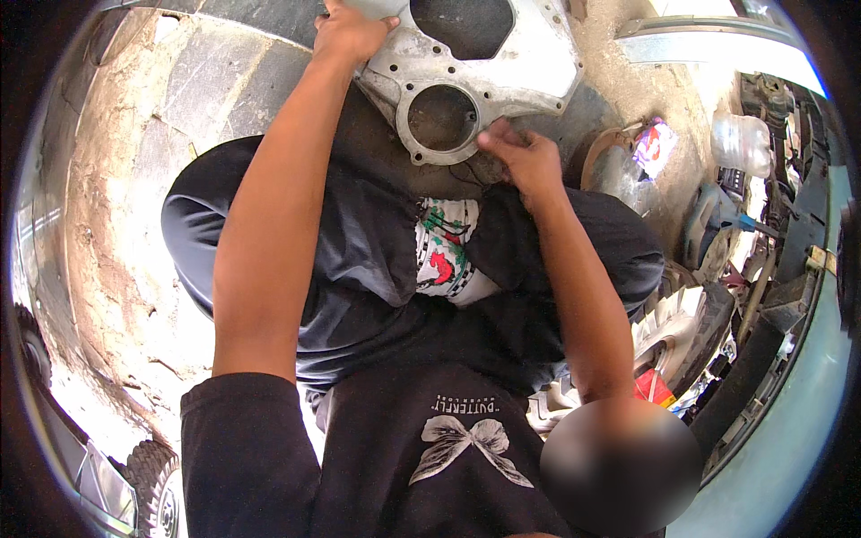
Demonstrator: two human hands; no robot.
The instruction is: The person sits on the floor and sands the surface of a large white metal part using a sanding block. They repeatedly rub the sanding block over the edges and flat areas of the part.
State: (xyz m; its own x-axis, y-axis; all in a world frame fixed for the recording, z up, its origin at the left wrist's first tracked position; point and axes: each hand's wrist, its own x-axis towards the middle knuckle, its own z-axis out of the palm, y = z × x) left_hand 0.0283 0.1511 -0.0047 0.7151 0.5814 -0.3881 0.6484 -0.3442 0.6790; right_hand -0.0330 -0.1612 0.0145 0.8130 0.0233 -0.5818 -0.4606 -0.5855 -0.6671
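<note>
A grey cast-metal engine plate [395,72] with two large openings and several bolt holes lies in front of my crossed legs. My left hand [354,31] grips its far left edge, with the thumb over the face and the other fingers partly out of sight. Close to the right rim of the plate's round lower ring [475,108], my right hand [527,163] has its fingers bent together, slightly blurred. Whether something small sits in those fingers is hidden. A patterned white cloth [446,247] with red and green prints shows between my legs.
On the right are a purple wrapper [655,148], a clear plastic container [741,143], a blue-grey jug [711,224] and a finned metal part [668,330]. A light blue panel [789,448] runs along that side. Toothed wheel-like parts [161,493] stand at lower left.
</note>
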